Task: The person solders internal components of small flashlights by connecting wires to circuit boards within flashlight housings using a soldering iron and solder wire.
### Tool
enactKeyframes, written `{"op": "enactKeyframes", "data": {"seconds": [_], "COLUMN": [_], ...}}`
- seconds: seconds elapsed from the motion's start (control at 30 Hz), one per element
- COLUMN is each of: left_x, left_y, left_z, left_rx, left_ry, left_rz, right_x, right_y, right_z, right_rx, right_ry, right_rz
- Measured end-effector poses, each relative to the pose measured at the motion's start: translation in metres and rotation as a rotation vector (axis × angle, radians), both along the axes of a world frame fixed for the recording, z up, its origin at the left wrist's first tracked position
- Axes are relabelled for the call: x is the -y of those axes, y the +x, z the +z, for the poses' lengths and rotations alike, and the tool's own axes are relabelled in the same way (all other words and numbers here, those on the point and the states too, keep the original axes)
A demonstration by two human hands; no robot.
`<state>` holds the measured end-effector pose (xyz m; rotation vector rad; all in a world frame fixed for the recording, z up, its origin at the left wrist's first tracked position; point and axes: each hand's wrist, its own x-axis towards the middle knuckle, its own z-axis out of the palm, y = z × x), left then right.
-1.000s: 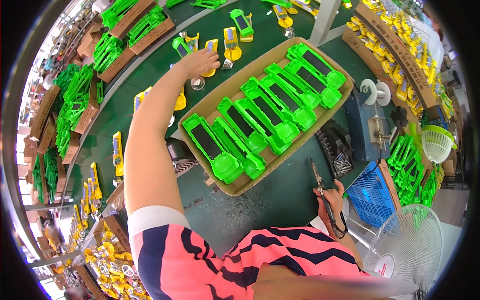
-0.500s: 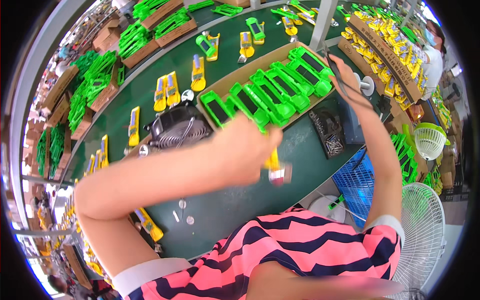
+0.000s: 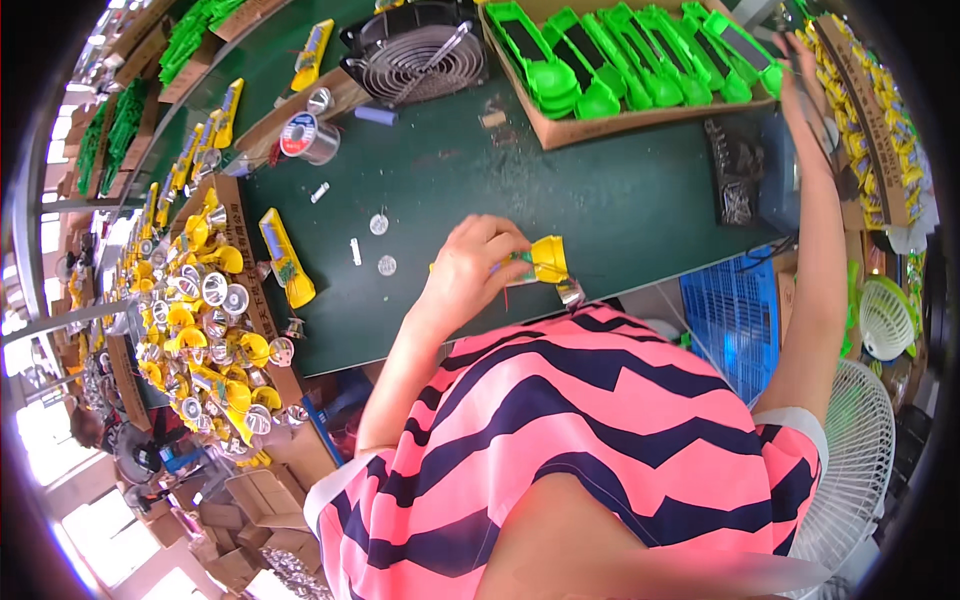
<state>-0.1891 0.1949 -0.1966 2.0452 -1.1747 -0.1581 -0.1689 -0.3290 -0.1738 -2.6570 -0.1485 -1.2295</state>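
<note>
Left hand [image 3: 470, 270] is curled shut around a small yellow part [image 3: 548, 258], pinned on the green bench [image 3: 620, 200] near its front edge. Right hand [image 3: 800, 70] is stretched far out past the tray of green housings [image 3: 640, 50]; I cannot tell whether it grips anything. Best practice, as I see it: keep the part pressed flat, fingers clear of its metal end [image 3: 570, 292]. Loose clear discs [image 3: 380, 245] lie just left of the holding hand.

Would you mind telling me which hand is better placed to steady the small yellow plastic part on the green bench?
The left hand, probably: it already grips the small yellow plastic part near the bench's front edge. The right hand is stretched far away, beside the cardboard tray of green plastic housings.
</note>
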Motion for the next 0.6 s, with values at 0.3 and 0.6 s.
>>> {"op": "enactKeyframes", "data": {"seconds": [0.3, 0.6], "left_x": [0.008, -0.003], "left_y": [-0.014, -0.003], "left_z": [-0.036, -0.033], "left_rx": [0.006, -0.391], "left_ry": [0.022, -0.107], "left_rz": [0.013, 0.019], "right_x": [-0.237, -0.290], "right_y": [-0.128, -0.108], "right_z": [-0.050, -0.109], "right_rx": [-0.247, -0.373], "right_ry": [0.575, 0.910], "right_rz": [-0.093, 0.370]}}
